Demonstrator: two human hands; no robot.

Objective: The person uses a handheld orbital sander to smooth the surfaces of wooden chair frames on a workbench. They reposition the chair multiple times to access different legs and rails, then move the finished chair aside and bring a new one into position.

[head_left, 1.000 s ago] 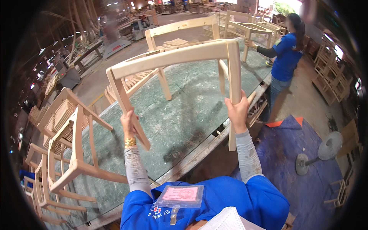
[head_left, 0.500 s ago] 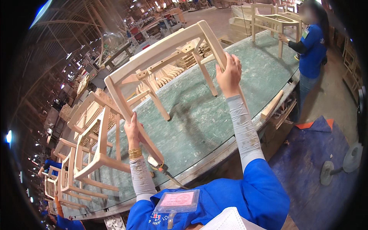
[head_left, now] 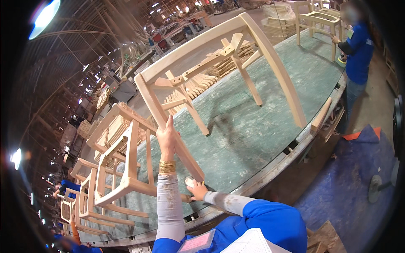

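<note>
Tilting a pale unfinished wooden chair frame (head_left: 219, 71) over the green-topped desk (head_left: 270, 126), the person is now steadying it with the left hand (head_left: 167, 137) alone, fingers wrapped around the near leg. A second ago both hands were gripping the frame's two near legs and holding it higher and more level; since then the right hand (head_left: 196, 189) has let go of the far leg and dropped to the foot of the near leg, low by the desk's front edge. That hand is curling around a small pale round object (head_left: 189, 181); what the object is cannot be told, and the hand is neither flat open nor fully closed. The frame's legs are spreading above the desk, and whether the near foot is touching the surface cannot be told. The shift suggests the work is moving from carrying the frame to tending the bottom of that leg.

To the left, other pale wooden chair frames (head_left: 122, 168) are lying stacked on the desk. At the far right, a co-worker in a blue shirt (head_left: 358, 46) is handling another chair frame (head_left: 318, 19).
</note>
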